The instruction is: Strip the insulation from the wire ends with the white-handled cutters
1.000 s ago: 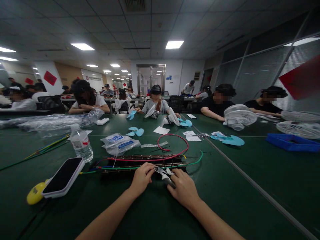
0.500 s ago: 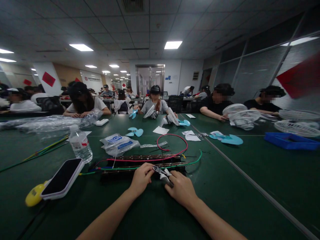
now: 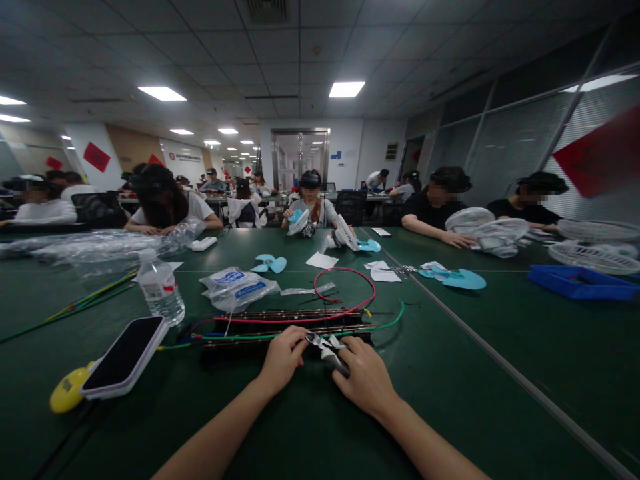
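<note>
My right hand [image 3: 367,375] is closed around the grey-and-white handles of a pair of cutting pliers [image 3: 330,352], whose metal jaws point up and left. The fingers of my left hand [image 3: 283,359] are pinched together right at the jaw tips; whatever is between them is too small to make out. Just beyond both hands lies a long dark assembly with metal strips [image 3: 240,345]. A green wire [image 3: 386,325] runs along its near side, and a red wire [image 3: 373,288] runs along it and loops up behind. Thin black ties cross it.
Left of my hands are a phone [image 3: 125,357] leaning on a yellow object [image 3: 69,391] and a water bottle [image 3: 161,290]. Plastic bags [image 3: 240,288], blue fan blades [image 3: 270,264] and a blue tray [image 3: 583,281] lie farther off. Several people sit around the table.
My right hand and the pliers have shifted very slightly, with the handles looking a little farther apart. My left hand stays in place. Across the table, a person has moved a blue fan blade onto a white fan.
</note>
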### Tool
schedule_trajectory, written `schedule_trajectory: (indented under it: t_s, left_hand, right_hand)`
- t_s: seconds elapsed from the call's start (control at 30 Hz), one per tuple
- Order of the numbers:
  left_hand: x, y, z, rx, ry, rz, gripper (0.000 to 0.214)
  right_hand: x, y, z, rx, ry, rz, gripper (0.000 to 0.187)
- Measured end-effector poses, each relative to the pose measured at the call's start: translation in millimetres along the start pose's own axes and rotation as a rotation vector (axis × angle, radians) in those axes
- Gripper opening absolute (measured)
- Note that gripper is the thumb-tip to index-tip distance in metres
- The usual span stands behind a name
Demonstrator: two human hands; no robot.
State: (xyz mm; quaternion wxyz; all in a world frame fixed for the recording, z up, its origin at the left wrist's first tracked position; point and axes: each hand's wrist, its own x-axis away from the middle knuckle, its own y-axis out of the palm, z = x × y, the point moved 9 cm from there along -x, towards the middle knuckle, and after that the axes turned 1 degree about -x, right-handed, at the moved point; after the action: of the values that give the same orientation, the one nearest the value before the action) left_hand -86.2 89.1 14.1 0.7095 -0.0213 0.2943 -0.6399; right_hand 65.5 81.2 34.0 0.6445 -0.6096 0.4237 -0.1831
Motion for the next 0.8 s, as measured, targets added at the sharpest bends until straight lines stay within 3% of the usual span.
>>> schedule_trajectory:
  t_s: [0.8]
  left_hand:
    - [1.1,-1.4,3.0,0.039,-0.001,0.008,0.026]
  right_hand:
    - [3.3,6.4,2.5,0.071,0.041,-0.024,0.019]
